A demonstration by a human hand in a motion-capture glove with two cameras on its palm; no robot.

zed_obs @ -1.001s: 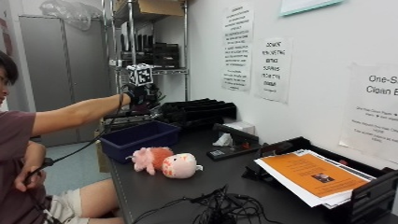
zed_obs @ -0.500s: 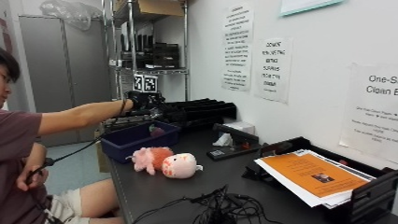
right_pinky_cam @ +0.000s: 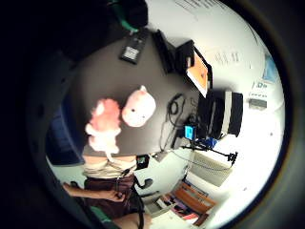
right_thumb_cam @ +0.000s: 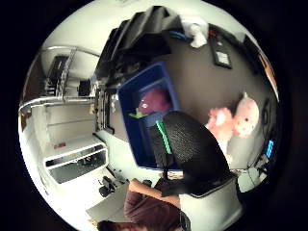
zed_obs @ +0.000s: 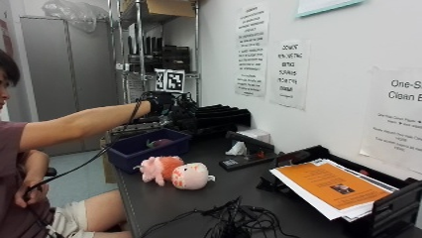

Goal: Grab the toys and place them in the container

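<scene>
My gloved right hand hovers above the blue container near the table's left end, fingers relaxed and holding nothing. One gloved finger shows in the thumb side palm view over the container. A purple toy with a green part lies inside it. On the table just in front of the container lie a fluffy pink toy and a pale pink round toy, touching each other.
Black stacked trays stand behind the container by the wall. A tissue box, a black remote, a paper tray with an orange sheet and a tangle of cables lie further right. A metal shelf rises behind.
My hand has drifted slightly lower and toward the wall above the container. The two pink toys on the table have not moved.
</scene>
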